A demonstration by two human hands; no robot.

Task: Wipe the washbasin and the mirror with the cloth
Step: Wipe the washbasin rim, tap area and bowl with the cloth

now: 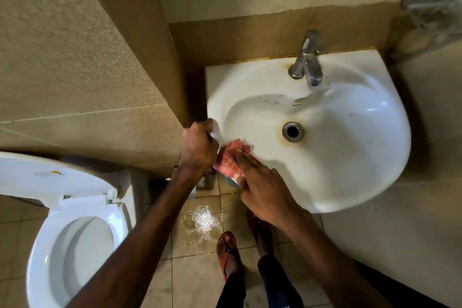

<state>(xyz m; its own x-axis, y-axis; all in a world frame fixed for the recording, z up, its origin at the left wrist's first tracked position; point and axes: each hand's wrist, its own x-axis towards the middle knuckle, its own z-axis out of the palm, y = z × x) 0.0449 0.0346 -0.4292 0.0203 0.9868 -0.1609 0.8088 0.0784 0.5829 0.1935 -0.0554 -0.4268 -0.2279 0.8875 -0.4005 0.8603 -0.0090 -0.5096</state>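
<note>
Head view, looking down. The white washbasin [350, 157] is sitting against the back wall, with the chrome tap [308, 57] standing at the middle of its back edge and the drain [293, 132] showing a brown stain ring in the bowl. The left hand [198, 147] is gripping the washbasin's left edge, fingers curled over the rim. The right hand [265, 187] is pressing a red checked cloth [228, 157] onto the front-left edge of the washbasin, just beside the left hand; its fingers [243, 159] are lying nearly straight and close together on top of the cloth, not wrapped around it. The cloth is lying bunched, partly on the rim and partly hanging over the outer lip. Beyond the washbasin's left edge a toilet [42, 245] is standing with its lid [50, 172] raised. Below the front edge, a wet patch [201, 220] is shining on the floor tiles, and a foot in a red sandal [226, 245] is standing near it.
</note>
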